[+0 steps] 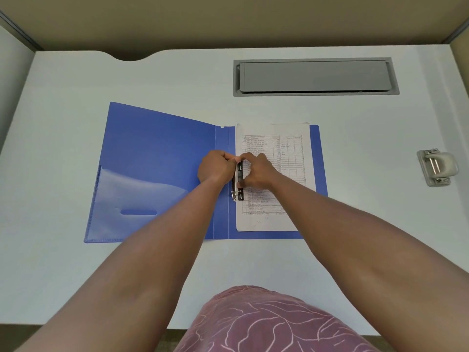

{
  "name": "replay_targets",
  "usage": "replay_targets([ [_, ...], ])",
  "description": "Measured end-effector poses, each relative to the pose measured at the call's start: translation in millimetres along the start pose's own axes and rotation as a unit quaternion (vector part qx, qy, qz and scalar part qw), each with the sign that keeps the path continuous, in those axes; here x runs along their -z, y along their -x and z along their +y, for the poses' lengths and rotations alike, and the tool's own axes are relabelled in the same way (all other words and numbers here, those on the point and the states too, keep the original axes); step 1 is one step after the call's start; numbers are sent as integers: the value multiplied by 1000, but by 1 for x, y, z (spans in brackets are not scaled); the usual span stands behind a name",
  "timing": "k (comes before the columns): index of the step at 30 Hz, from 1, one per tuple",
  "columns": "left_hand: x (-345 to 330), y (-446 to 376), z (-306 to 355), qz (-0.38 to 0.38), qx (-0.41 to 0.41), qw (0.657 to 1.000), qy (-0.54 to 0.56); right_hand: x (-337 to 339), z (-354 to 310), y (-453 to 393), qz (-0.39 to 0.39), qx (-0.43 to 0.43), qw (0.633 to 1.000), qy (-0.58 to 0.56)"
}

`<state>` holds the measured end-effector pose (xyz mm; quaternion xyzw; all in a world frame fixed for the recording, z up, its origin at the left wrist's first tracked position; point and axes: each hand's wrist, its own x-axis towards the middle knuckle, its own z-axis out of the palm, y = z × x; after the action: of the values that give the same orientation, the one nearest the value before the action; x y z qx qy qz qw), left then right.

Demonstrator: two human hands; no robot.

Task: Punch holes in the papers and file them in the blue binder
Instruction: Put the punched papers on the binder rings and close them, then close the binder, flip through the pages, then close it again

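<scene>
The blue binder (157, 158) lies open on the white desk. A stack of printed papers (276, 138) rests on its right half, its left edge at the metal clip mechanism (238, 186) beside the spine. My left hand (215, 168) has its fingers curled at the upper end of the clip. From the paper side, my right hand (256, 171) pinches the same upper end of the clip. The two hands touch over it and hide its top part.
A grey hole punch (437, 167) stands on the desk at the right, apart from the binder. A grey cable hatch (314, 77) is set into the desk at the back. A clear pocket (132, 199) covers the binder's left inner cover.
</scene>
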<state>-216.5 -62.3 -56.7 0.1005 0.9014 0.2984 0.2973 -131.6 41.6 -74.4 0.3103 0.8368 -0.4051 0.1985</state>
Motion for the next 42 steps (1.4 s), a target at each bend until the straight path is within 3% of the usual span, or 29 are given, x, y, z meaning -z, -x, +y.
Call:
replay_targets([
  [8, -1, 1, -6, 0, 11, 999, 52, -1, -1, 2, -3, -9, 1000, 0],
  [18, 1, 12, -9, 14, 35, 995, 95, 2, 10, 17, 18, 16, 995, -96],
  [35, 91, 19, -33, 192, 38, 975, -104, 10, 42, 58, 69, -7, 993, -95],
  [42, 107, 33, -52, 215, 58, 964, -144, 8, 50, 74, 76, -37, 994, -63],
])
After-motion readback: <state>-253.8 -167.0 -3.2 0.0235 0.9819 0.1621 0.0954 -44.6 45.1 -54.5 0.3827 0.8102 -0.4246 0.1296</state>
